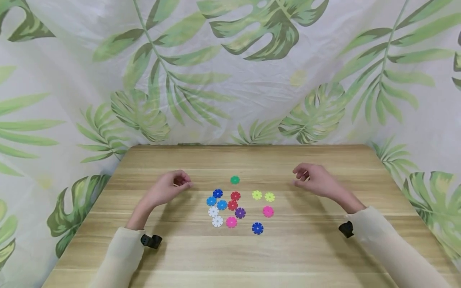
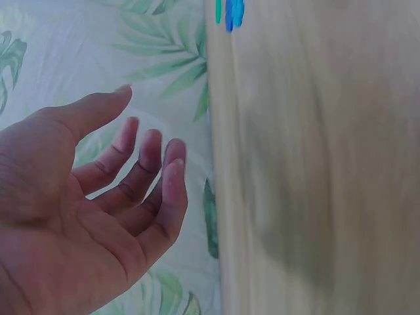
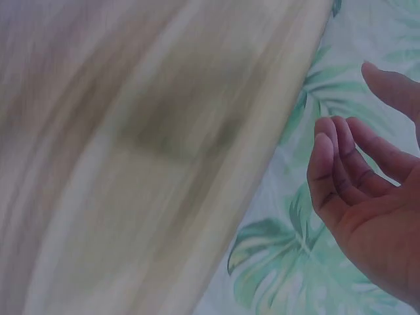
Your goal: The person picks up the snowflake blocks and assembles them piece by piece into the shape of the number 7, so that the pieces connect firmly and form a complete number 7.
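Several small flower-shaped plastic discs lie flat in the middle of the wooden table (image 1: 309, 248): a green disc (image 1: 235, 180) farthest back, blue discs (image 1: 217, 193), red discs (image 1: 235, 195), two yellow-green discs (image 1: 257, 195), white discs (image 1: 217, 221), pink discs (image 1: 268, 211) and a purple disc (image 1: 240, 213). My left hand (image 1: 172, 186) hovers left of the cluster, fingers loosely curled, holding nothing. My right hand (image 1: 309, 180) hovers right of it, also relaxed and empty. In the wrist views the left hand (image 2: 125, 184) and right hand (image 3: 354, 177) show bare palms with loosely bent fingers.
A white cloth with green leaf prints (image 1: 230, 80) hangs behind and beside the table. Small black wrist cameras (image 1: 151, 241) sit at both cuffs. Bare tabletop lies in front of the discs and behind them.
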`<action>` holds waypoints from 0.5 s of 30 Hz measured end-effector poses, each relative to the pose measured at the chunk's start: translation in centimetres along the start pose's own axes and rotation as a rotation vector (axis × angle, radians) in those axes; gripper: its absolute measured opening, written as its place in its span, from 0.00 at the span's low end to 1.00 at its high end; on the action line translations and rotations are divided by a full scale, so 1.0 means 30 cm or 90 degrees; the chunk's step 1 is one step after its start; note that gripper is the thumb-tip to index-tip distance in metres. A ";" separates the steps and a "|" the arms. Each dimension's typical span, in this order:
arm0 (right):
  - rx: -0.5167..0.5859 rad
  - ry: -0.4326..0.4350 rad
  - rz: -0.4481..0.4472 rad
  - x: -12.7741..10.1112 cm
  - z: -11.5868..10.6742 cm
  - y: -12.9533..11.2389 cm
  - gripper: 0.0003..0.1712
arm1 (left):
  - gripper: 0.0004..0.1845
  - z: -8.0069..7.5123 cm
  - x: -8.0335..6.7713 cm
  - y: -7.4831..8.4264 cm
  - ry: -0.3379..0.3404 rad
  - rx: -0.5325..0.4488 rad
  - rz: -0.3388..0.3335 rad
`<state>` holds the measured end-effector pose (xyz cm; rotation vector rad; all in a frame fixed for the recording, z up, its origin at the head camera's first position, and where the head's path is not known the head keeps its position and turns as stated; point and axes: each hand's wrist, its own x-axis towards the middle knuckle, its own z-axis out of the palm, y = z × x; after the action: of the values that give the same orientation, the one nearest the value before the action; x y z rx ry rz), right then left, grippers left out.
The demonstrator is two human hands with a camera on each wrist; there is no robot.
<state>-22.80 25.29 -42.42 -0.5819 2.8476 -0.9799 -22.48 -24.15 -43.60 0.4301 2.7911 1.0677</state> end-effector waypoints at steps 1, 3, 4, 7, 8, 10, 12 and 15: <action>0.008 -0.007 0.000 0.001 0.009 -0.005 0.19 | 0.09 0.010 0.003 0.002 -0.007 -0.002 -0.001; 0.024 -0.021 0.001 0.003 0.027 -0.010 0.19 | 0.10 0.028 0.009 0.008 -0.017 -0.010 0.001; 0.030 -0.028 0.007 0.005 0.036 -0.012 0.19 | 0.11 0.036 0.011 0.009 -0.022 -0.014 0.001; 0.043 -0.047 0.011 0.013 0.059 -0.019 0.19 | 0.13 0.057 0.016 0.012 -0.032 -0.023 -0.003; 0.045 -0.052 0.008 0.016 0.066 -0.021 0.19 | 0.14 0.063 0.018 0.013 -0.036 -0.028 -0.005; 0.048 -0.059 0.008 0.023 0.079 -0.028 0.19 | 0.16 0.073 0.020 0.012 -0.043 -0.038 -0.008; 0.051 -0.069 0.004 0.031 0.092 -0.035 0.20 | 0.18 0.083 0.022 0.012 -0.047 -0.048 -0.012; 0.053 -0.085 0.010 0.041 0.110 -0.045 0.20 | 0.19 0.097 0.027 0.012 -0.052 -0.066 -0.017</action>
<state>-22.86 21.95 -44.14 -0.5918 2.6782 -1.0111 -22.57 -21.79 -45.54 0.4143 2.6498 1.1548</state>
